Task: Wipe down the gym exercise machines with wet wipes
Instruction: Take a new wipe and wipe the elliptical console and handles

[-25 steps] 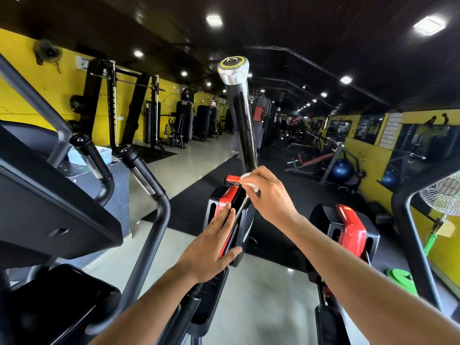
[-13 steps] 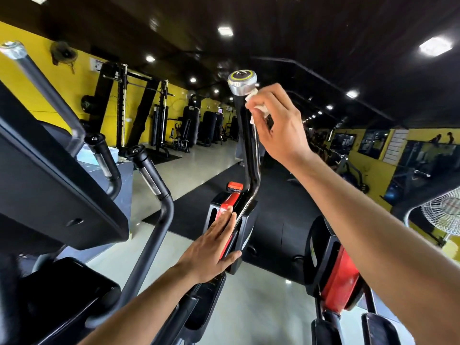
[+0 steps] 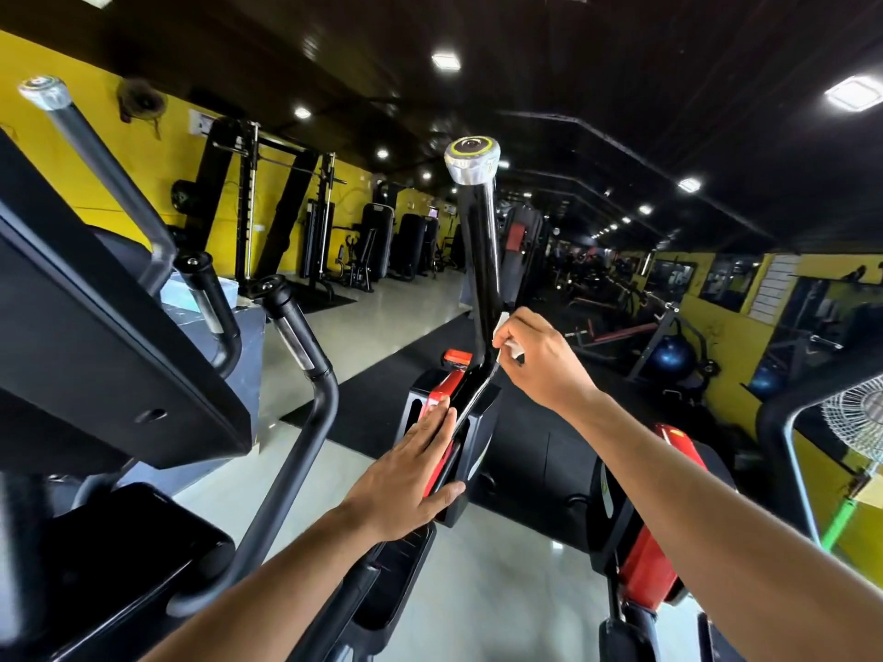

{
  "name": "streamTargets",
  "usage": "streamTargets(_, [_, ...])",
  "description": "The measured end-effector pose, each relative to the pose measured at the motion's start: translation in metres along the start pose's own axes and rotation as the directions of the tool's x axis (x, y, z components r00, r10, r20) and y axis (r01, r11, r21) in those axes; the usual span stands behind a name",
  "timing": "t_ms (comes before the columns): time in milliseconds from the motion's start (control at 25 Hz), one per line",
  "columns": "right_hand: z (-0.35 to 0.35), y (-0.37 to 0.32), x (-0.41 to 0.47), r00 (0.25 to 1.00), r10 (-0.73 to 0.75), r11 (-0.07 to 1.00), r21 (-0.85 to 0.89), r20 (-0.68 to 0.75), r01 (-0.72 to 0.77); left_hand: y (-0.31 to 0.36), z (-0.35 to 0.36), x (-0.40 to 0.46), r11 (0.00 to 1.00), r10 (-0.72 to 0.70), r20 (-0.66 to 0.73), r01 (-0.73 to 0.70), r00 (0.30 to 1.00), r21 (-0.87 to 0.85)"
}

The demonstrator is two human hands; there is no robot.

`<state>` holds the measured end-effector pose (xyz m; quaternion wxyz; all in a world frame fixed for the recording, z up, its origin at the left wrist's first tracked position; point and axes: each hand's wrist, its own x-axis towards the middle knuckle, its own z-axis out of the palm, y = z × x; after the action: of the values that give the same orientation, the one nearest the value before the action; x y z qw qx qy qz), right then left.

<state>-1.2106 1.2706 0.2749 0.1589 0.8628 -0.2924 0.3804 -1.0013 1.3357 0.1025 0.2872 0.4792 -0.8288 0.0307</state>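
The fingers (image 3: 509, 337) of the right hand (image 3: 544, 360) are curled tight around a small crumpled white wet wipe (image 3: 507, 337), pinching it against the lower stretch of the tall glossy black handlebar post with the silver end cap (image 3: 482, 260). Only a scrap of the wipe shows past the knuckles, just above the bend where the post angles down into the machine.

Below that bend, the left hand (image 3: 411, 475) lies flat with straight fingers (image 3: 437, 422) pressed on the red-and-black plastic housing (image 3: 437, 398) at the foot of the post, thumb spread to the side; it grips nothing and seems only to steady the machine.

The chief risk, as I judge it, is the wipe itself: it is bunched so small that bare fingertips may rub the post in place of cloth, leaving streaks or missing the far side of the tube. A hard stroke along the post could also swing it, since such a handle likely pivots, and the flat left hand sits close to the joint beneath, where a moving arm might nip it. The wipe could slip from the pinch and drop to the pale tiled floor (image 3: 501, 590) under the post.

Left of the post stand the grey curved handles of a neighbouring machine (image 3: 306, 403); to its right, a second red-and-black housing (image 3: 654, 566), not being wiped at this moment.
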Motion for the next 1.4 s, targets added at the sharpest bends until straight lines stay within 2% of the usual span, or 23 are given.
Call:
streamTargets(80, [-0.014,-0.012,0.008,0.976,-0.186,0.980,-0.097,-0.115,0.175,0.000,0.001,0.000,1.000,-0.002,0.001,0.002,1.000,-0.003])
streamTargets(120, [-0.024,-0.024,0.017,0.926,-0.324,0.941,-0.168,-0.193,0.295,0.001,0.001,0.000,1.000,0.004,-0.007,-0.004,1.000,-0.007])
streamTargets(200, [-0.051,-0.058,0.047,0.755,-0.593,0.800,-0.314,-0.281,0.511,0.001,0.001,0.000,1.000,0.015,-0.033,-0.015,0.999,-0.026])
streamTargets(280, [-0.072,-0.084,0.082,0.609,-0.758,0.635,-0.480,-0.235,0.605,0.001,0.001,0.000,0.999,0.022,-0.038,-0.024,0.999,-0.031])
streamTargets(360, [-0.082,-0.087,0.109,0.552,-0.830,0.449,-0.683,-0.079,0.576,0.001,0.001,-0.001,0.999,0.029,-0.045,-0.031,0.999,-0.038])
streamTargets(440, [-0.089,-0.078,0.121,0.598,-0.794,0.286,-0.802,0.108,0.524,0.001,0.001,-0.003,0.998,0.030,-0.049,-0.032,0.998,-0.046])
streamTargets(640, [-0.081,-0.068,0.096,0.679,-0.609,0.083,-0.818,0.410,0.569,0.002,-0.002,-0.006,0.999,0.020,-0.037,-0.022,0.999,-0.032])
streamTargets(720, [-0.066,-0.067,0.078,0.710,-0.444,0.049,-0.776,0.547,0.629,0.001,-0.001,-0.007,0.999,0.022,-0.035,-0.023,0.999,-0.031])
streamTargets(800, [-0.055,-0.073,0.070,0.706,-0.329,0.076,-0.728,0.627,0.681,0.001,0.000,-0.008,0.999,0.024,-0.047,-0.026,0.999,-0.034])
streamTargets(840, [-0.053,-0.078,0.071,0.695,-0.332,0.099,-0.710,0.637,0.698,0.001,0.001,-0.008,0.999,0.025,-0.052,-0.027,0.998,-0.042])
streamTargets(920, [-0.057,-0.095,0.081,0.656,-0.444,0.117,-0.686,0.610,0.718,0.001,0.001,-0.007,0.997,0.030,-0.070,-0.035,0.997,-0.066])
streamTargets(1040, [-0.070,-0.117,0.103,0.639,-0.503,0.068,-0.711,0.581,0.700,0.000,0.003,-0.007,0.996,0.036,-0.074,-0.042,0.997,-0.081])
streamTargets(1200, [-0.085,-0.122,0.114,0.755,-0.304,0.015,-0.790,0.581,0.613,0.000,0.003,-0.007,0.996,0.031,-0.077,-0.037,0.997,-0.079])
streamTargets(1320, [-0.072,-0.112,0.098,0.743,-0.174,-0.069,-0.760,0.647,0.646,0.001,0.003,-0.007,0.996,0.022,-0.076,-0.029,0.997,-0.087])
streamTargets(1400, [-0.052,-0.100,0.083,0.718,-0.106,-0.035,-0.724,0.688,0.689,0.001,0.004,-0.007,0.998,0.015,-0.059,-0.018,0.998,-0.056])
